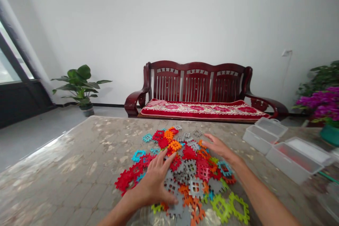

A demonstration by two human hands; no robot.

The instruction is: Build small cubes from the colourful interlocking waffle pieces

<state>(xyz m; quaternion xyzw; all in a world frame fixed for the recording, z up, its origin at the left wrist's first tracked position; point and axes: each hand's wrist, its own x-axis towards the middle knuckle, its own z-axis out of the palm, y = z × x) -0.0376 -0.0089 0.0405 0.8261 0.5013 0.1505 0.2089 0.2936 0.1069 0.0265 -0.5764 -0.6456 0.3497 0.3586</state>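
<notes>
A loose heap of plastic interlocking tiles (190, 166) with notched edges lies on the table, in red, grey, orange, blue and green. Some have window-like openings, such as a grey window tile (196, 188) near the front. Over the left part of the heap is my left hand (156, 178), its fingers apart and thumb spread. My right hand (218, 146) is at the heap's far right side, fingers stretched out beside orange pieces. Neither hand shows a tile in its grasp. Two green tiles (221, 207) lie at the front right.
Two clear plastic boxes with open lids stand on the right: a smaller box (258, 139) and a larger box (293, 160) with something red inside. A patterned cloth (79, 169) covers the table. Behind it stands a wooden bench (196, 88). Purple flowers (324, 104) are at far right.
</notes>
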